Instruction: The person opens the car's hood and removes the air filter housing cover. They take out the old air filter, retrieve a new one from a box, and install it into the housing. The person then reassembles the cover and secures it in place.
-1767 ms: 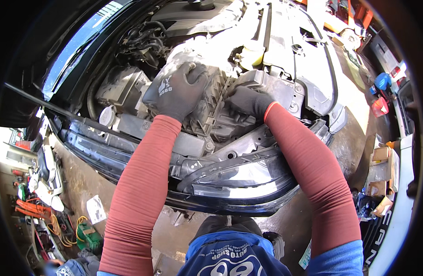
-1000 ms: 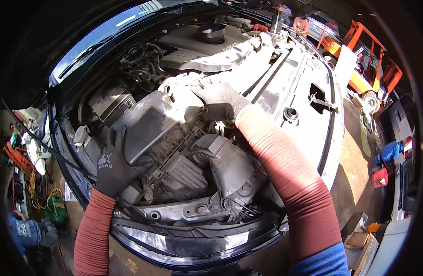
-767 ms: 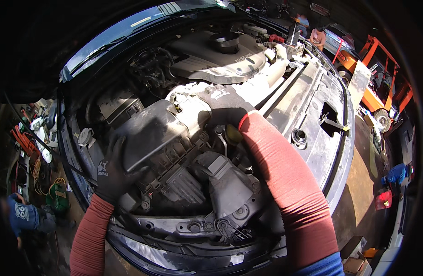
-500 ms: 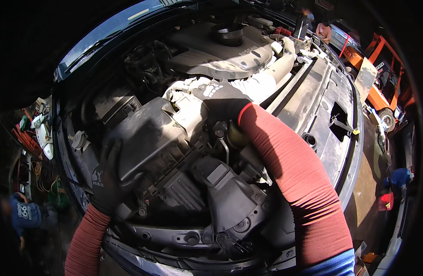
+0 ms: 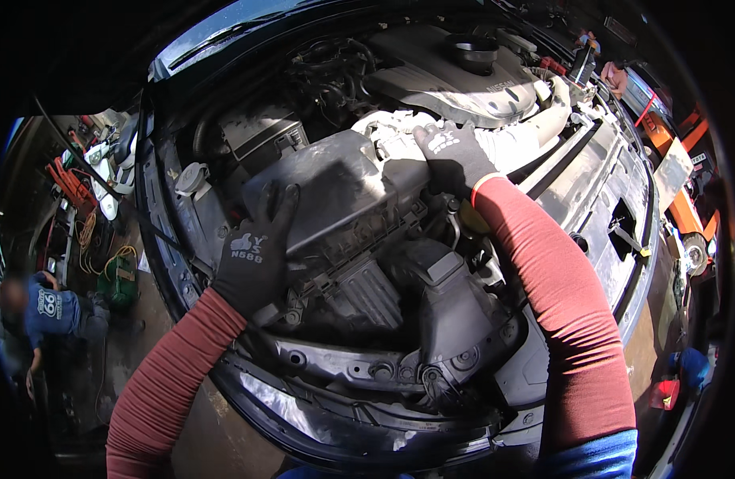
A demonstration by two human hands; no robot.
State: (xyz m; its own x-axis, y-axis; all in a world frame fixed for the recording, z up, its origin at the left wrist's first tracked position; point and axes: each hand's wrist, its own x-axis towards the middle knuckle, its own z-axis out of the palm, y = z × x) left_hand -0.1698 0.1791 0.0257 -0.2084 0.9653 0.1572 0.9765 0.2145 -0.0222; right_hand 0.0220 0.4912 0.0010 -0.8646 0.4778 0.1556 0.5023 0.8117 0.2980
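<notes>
My left hand [image 5: 254, 249], in a dark glove, lies against the near left corner of a black air filter box lid [image 5: 323, 180]. Its fingers are stretched and apart on the lid. At the lid's far right end my right hand [image 5: 457, 158], gloved too, bends its fingers over the sunlit connection of the air intake duct [image 5: 398, 137]; the fingertips are partly hidden. Below the lid the ribbed lower filter housing [image 5: 366, 297] shows. A black air inlet snorkel [image 5: 455, 307] sits to its right.
A dark engine cover [image 5: 439, 76] carries a black round funnel-like piece [image 5: 473, 53]. The radiator support [image 5: 351, 367] runs along the front. On the left, a person in a blue shirt [image 5: 52, 307] is low near the floor. Orange equipment [image 5: 663, 160] stands at right.
The view has shifted, so the engine bay sits further right. My left hand's fingers have come up onto the lid from its side. My right hand stays at the duct connection.
</notes>
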